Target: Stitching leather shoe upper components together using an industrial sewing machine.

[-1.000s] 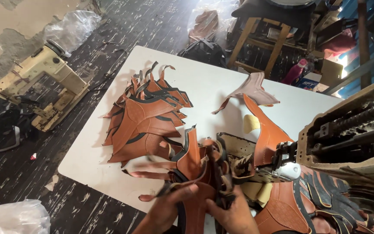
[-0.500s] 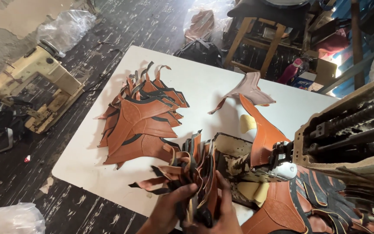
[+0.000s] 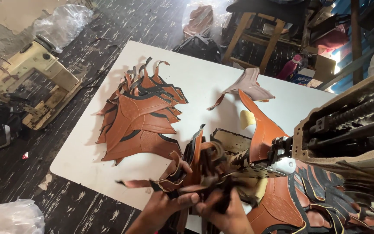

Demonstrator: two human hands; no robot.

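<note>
Since a moment ago both hands have gathered the loose brown leather pieces into a tighter upright bundle near the table edge. Left hand fingers clamp its lower left; right hand grips from the right, fingers closed. Bundle sits between both palms, just beside the stacked pile and sewing machine.

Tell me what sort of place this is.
Probably a small leather or shoe-making workshop: a stack of cut brown leather pieces lies on the white table, a sewing machine stands at the right, and another old sewing machine sits on the floor.
</note>
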